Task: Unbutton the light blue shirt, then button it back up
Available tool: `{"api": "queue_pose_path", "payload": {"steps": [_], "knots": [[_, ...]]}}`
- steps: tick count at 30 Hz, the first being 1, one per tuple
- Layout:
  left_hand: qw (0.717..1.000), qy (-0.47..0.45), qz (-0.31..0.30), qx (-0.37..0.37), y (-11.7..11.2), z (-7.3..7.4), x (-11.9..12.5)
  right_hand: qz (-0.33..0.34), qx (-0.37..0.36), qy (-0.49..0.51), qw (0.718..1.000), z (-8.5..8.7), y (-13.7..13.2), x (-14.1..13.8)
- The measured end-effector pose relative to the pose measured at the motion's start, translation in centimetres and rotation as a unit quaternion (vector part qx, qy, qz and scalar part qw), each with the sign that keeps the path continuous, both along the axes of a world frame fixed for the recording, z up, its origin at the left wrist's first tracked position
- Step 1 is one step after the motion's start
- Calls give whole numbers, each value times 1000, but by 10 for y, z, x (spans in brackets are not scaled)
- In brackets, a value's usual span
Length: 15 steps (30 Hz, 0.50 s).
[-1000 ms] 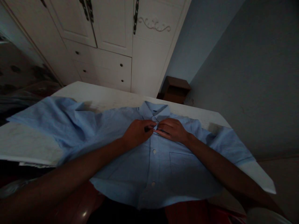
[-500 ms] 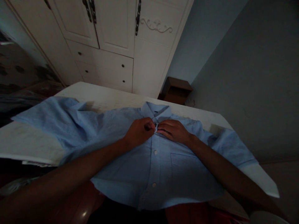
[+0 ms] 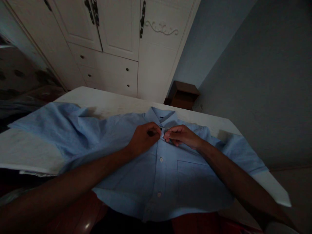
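Observation:
A light blue short-sleeved shirt lies face up on a white table, collar at the far side, its hem hanging over the near edge. My left hand and my right hand meet just below the collar. Both pinch the shirt's front placket at the top button, fingers curled. Two white buttons show lower down the placket, and a chest pocket sits under my right forearm.
A white wardrobe with drawers stands behind the table. A small brown wooden stand sits in the corner by the blue-grey wall. Dark patterned bedding lies at the left. Something red is below the table's near edge.
My right hand has lifted its fingers into a tighter pinch at the top button. My left hand stays pinched at the same spot. The shirt has not shifted.

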<state>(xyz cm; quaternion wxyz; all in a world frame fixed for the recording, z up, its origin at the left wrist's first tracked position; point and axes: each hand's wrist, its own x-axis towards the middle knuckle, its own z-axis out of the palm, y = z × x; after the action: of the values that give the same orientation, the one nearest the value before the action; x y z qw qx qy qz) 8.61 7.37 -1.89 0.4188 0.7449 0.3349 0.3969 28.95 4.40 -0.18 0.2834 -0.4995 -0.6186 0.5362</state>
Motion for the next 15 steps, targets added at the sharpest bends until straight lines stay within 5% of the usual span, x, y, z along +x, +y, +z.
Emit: {"api": "queue_pose_path", "payload": {"steps": [4, 15], "knots": [[1000, 0, 0, 22, -2, 0, 0, 5, -131, 49, 990, 10, -3, 2], [993, 59, -23, 102, -3, 0, -1, -59, -146, 94, 983, -1, -3, -9]]}}
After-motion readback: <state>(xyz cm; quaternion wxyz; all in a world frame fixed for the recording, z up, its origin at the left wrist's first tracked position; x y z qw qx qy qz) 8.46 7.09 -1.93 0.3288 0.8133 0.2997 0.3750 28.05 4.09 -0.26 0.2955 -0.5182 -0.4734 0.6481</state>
